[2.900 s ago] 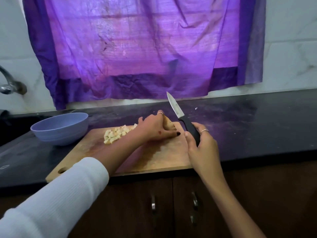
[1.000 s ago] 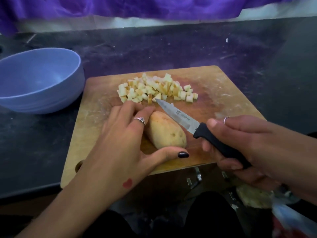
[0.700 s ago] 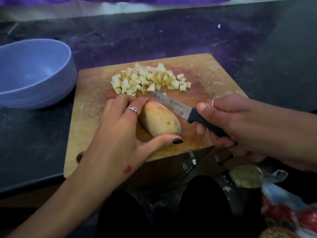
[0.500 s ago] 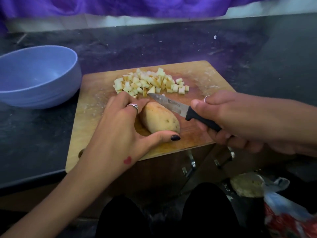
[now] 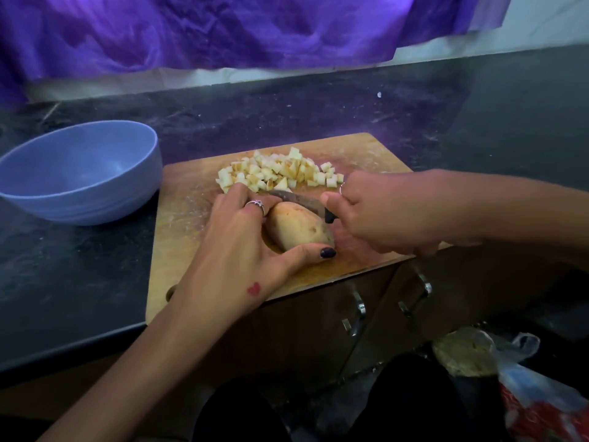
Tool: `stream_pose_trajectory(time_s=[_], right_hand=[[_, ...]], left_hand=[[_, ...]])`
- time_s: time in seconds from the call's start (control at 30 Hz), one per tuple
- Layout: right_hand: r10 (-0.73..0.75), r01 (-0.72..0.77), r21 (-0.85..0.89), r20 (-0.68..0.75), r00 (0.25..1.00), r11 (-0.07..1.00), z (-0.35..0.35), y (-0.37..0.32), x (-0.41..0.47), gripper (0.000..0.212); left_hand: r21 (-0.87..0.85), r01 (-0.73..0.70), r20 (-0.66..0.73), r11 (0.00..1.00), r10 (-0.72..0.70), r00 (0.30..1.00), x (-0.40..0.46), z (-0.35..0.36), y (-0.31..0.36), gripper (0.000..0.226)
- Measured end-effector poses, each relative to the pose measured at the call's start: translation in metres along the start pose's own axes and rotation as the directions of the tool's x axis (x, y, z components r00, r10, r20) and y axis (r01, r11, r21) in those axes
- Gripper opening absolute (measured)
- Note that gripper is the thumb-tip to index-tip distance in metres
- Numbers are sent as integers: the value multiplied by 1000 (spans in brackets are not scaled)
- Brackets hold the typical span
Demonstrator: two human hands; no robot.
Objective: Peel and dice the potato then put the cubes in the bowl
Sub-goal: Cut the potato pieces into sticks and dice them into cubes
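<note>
Head view – left hand (image 5: 236,244) grip around smooth oval potato (image 5: 298,228), right hand (image 5: 382,215) grip holding steel knife (image 5: 302,201).

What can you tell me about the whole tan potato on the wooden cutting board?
The whole tan potato is oval, still in its skin, with a few dark eyes. It lies on its side near the front edge of the wooden cutting board. The left hand grips it, thumb along its near side. The black-handled knife, held by the right hand, lies across its far top edge.

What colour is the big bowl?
The bowl is light blue-purple, seen in the head view.
</note>
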State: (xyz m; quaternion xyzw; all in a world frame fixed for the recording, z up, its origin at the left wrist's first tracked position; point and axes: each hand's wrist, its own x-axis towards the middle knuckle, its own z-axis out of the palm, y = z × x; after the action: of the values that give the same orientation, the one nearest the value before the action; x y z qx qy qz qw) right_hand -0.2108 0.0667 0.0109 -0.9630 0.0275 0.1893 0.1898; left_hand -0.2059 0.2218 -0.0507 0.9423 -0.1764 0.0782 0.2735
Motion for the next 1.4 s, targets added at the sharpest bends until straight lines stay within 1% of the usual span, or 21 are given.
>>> stream_pose_trajectory(time_s=[0.07,0.2,0.3,0.43,0.5,0.57,0.63,0.67,0.73,0.8,0.83,0.93,1.03,1.3,1.4], right_hand=[[-6,8,-54,23,1000,998,-1,0,-3,40],[83,-81,-79,13,997,994,0,1,-7,36],[71,-57,-199,65,995,978,-4,-4,-7,43],[85,-77,-195,34,996,978,-1,-3,-10,45],[97,-91,-107,50,994,990,-1,-2,-13,47],[132,-143,103,110,985,984,-2,-1,-15,44],[164,-225,298,216,962,928,-6,0,-16,44],[179,-270,358,267,947,894,-9,0,-15,46],[205,-353,420,358,911,836,-14,-2,-13,48],[199,-360,413,382,902,836,-14,-3,-11,49],[184,-321,379,355,916,868,-12,-1,-10,50],[145,-187,230,190,971,955,-2,1,-7,48],[141,-153,169,81,987,974,2,-1,-7,42],[136,-140,-70,-62,989,988,7,-10,-6,40],[108,-111,-51,-52,993,993,10,-7,-8,41]], left_hand=[[-3,4,-1,1000,-4,1000,-1,0,1,111],[31,-39,-15,999,40,999,-5,1,2,110],[46,-72,-13,996,72,997,-5,3,-2,108],[41,-107,-13,993,107,994,-5,6,-3,103],[45,-90,-3,995,90,996,-3,6,-4,102],[42,-78,-1,996,78,997,-3,7,-4,99],[48,-72,-4,996,72,997,-4,7,-4,95],[47,-71,-2,996,71,997,-3,7,-4,93],[36,-78,-7,996,78,997,-3,7,-5,93],[30,-98,-25,995,98,995,-3,8,-7,92],[26,-105,-27,994,106,994,-3,8,-7,93],[26,-110,-37,994,111,993,-5,10,-7,94],[58,-114,-59,992,117,991,-5,12,-8,93],[35,-151,-43,988,152,987,-3,14,-10,90],[37,-172,-28,984,173,984,-2,13,-8,92]])
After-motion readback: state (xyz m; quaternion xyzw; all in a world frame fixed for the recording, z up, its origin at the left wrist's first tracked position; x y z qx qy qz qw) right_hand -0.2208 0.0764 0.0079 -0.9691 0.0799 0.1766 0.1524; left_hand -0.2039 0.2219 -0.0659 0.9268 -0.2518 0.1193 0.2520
